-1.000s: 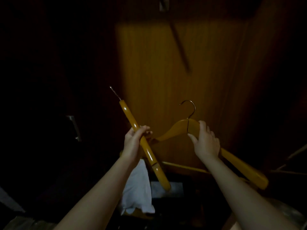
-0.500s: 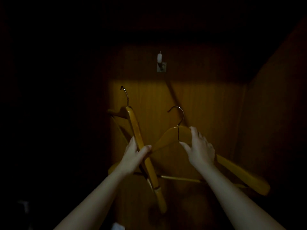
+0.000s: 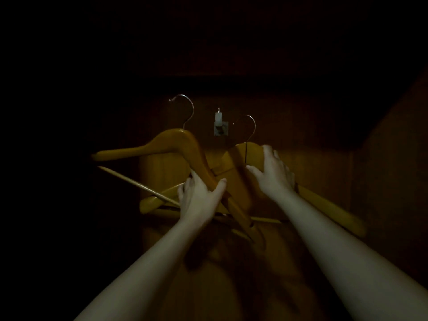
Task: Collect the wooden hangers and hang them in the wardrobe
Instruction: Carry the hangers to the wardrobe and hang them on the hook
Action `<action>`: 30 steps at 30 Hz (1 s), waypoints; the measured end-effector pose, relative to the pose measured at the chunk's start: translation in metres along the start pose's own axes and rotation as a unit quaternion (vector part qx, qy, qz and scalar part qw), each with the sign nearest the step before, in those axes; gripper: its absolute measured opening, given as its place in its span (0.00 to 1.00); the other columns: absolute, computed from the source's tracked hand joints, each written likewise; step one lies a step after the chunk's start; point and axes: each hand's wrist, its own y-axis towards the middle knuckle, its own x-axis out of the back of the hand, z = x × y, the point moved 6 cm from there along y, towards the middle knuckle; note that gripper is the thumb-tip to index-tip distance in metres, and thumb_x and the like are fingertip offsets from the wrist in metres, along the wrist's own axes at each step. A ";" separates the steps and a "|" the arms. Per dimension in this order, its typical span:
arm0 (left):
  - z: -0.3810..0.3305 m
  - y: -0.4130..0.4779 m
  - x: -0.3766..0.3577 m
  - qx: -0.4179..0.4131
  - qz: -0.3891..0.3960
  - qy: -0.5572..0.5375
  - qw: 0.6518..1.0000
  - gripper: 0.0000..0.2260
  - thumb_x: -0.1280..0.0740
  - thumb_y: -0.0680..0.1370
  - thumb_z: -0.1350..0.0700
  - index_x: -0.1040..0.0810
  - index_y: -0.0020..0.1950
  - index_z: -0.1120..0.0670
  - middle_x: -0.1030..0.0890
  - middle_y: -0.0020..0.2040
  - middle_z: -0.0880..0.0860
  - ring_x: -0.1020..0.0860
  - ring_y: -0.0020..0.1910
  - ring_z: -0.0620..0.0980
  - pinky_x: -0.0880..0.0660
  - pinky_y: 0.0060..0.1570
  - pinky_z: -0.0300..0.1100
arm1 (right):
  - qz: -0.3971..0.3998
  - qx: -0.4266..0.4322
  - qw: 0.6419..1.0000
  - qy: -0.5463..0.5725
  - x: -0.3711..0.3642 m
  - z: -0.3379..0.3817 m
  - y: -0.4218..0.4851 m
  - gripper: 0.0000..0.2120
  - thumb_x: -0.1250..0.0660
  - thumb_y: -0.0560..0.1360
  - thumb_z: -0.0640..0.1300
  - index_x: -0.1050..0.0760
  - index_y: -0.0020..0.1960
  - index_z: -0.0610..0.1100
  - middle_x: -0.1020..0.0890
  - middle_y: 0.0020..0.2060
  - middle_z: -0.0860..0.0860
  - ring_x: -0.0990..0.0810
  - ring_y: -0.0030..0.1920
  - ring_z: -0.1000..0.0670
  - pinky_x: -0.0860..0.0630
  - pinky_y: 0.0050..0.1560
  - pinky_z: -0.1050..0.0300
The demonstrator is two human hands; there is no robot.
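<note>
Two yellow-brown wooden hangers with metal hooks are held up inside a dark wardrobe. My left hand (image 3: 199, 200) grips the right arm of the left hanger (image 3: 178, 144), whose hook points up at the upper left. My right hand (image 3: 272, 172) is closed over the shoulder of the right hanger (image 3: 328, 207), just beside its hook. The two hangers cross in the middle, between my hands. No rail shows in the darkness above.
The wardrobe's wooden back panel (image 3: 319, 172) is lit only in its lower part. A small white hook fitting (image 3: 220, 125) is fixed to it between the two hanger hooks. The right side wall (image 3: 393, 158) is close. Everything on the left is black.
Both hands have lifted the hangers higher into the wardrobe. The left hanger has turned from edge-on to face me, its left arm now spread out.
</note>
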 end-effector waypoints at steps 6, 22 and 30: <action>-0.009 0.036 -0.001 0.006 -0.035 0.016 0.999 0.33 0.41 0.76 0.40 0.47 0.74 0.54 0.33 0.71 0.54 0.38 0.72 0.55 0.53 0.75 0.54 | 0.013 0.034 0.999 -0.006 -0.002 0.013 0.046 0.34 0.37 0.76 0.53 0.53 0.75 0.52 0.37 0.71 0.45 0.30 0.66 0.39 0.31 0.59 0.45; 0.041 0.085 -0.035 0.060 -0.048 0.060 0.995 0.32 0.40 0.76 0.40 0.46 0.74 0.53 0.35 0.72 0.54 0.40 0.73 0.55 0.52 0.74 0.56 | 0.078 0.065 0.994 -0.038 -0.082 0.017 0.104 0.31 0.41 0.79 0.46 0.55 0.76 0.57 0.46 0.75 0.44 0.36 0.70 0.39 0.32 0.63 0.45; 0.065 0.088 -0.051 0.073 -0.039 0.081 0.993 0.31 0.40 0.75 0.40 0.43 0.73 0.52 0.34 0.70 0.52 0.39 0.72 0.54 0.50 0.73 0.57 | 0.035 0.064 0.997 0.033 -0.105 0.012 0.097 0.30 0.37 0.77 0.50 0.47 0.74 0.56 0.37 0.71 0.46 0.29 0.66 0.41 0.27 0.57 0.45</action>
